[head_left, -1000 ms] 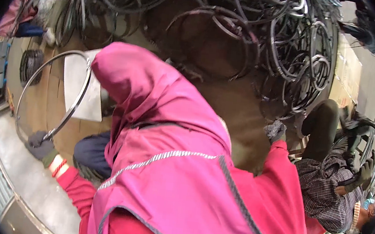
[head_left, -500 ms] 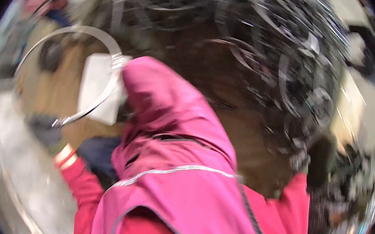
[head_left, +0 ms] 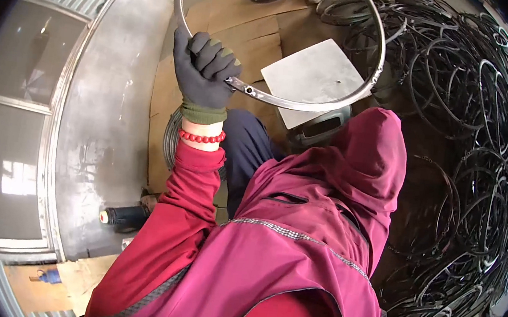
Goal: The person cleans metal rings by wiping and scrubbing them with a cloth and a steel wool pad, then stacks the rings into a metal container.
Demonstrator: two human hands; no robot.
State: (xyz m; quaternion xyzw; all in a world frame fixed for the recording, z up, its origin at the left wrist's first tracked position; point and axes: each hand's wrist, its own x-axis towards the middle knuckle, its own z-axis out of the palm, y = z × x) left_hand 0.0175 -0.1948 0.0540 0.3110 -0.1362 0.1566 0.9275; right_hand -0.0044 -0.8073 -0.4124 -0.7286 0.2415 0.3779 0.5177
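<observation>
My gloved left hand (head_left: 204, 70) had its fingers (head_left: 215, 55) wrapped tight around the lower rim of a shiny metal ring (head_left: 309, 105), held just above a grey square plate (head_left: 312, 78), with the tangled pile of dark rings (head_left: 471, 150) right of that plate.

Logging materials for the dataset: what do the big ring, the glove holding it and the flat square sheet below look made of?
Large shiny metal ring: likely steel, bright and reflective, with small holes along the band. Dark knit glove on the left hand: fabric with an olive ribbed cuff; the palm coating cannot be told. Pale grey square sheet: probably matt metal plate, flat with crisp edges, though stiff board is possible.
</observation>
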